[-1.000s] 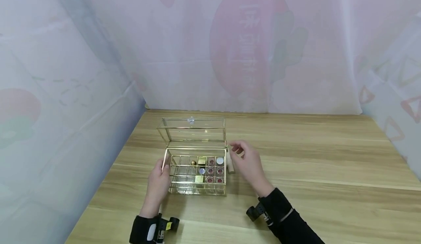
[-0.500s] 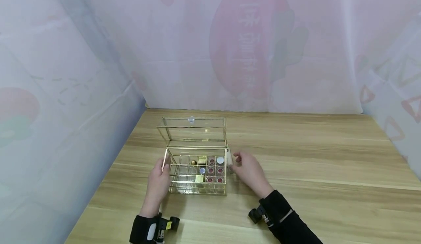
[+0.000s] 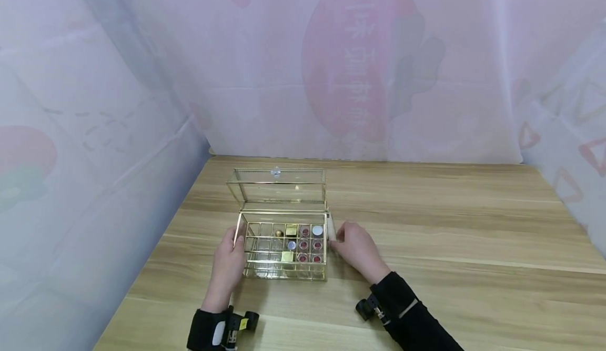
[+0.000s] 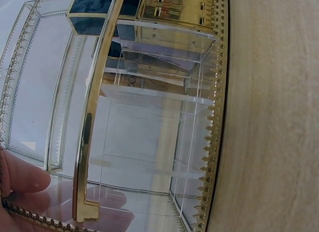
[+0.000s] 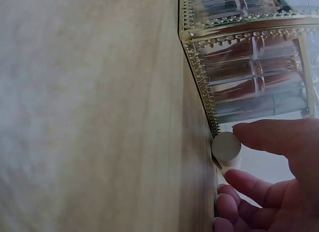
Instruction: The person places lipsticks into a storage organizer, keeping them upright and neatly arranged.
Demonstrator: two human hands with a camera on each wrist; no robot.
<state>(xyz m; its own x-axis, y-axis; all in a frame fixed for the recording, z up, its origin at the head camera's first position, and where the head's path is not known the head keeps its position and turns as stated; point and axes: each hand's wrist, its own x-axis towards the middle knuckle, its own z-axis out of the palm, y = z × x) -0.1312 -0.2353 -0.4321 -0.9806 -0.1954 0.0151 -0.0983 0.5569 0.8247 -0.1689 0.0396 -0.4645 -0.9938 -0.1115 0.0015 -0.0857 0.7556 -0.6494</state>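
Note:
A gold-framed glass box (image 3: 285, 262) stands on the table with its hinged lid (image 3: 282, 184) raised at the back. Lipsticks (image 3: 303, 245) stand in a clear grid inside, mostly on the right. My left hand (image 3: 226, 264) grips the box's left wall; the left wrist view shows fingers (image 4: 27, 177) at the glass edge. Against the outside of the right wall lies a pale, round-ended cosmetic tube (image 5: 227, 146). My right hand (image 3: 358, 247) pinches its near end between thumb and forefinger, the other fingers curled below.
The wooden table (image 3: 450, 224) extends to the right of the box. Printed white cloth (image 3: 265, 77) hangs behind, with more cloth along both sides. Gold-capped and dark tubes (image 4: 102, 15) fill part of the grid, beside open compartments.
My right hand has come down and towards me along the tube, its thumb and forefinger closing at the near end. The left hand and the box stay in place.

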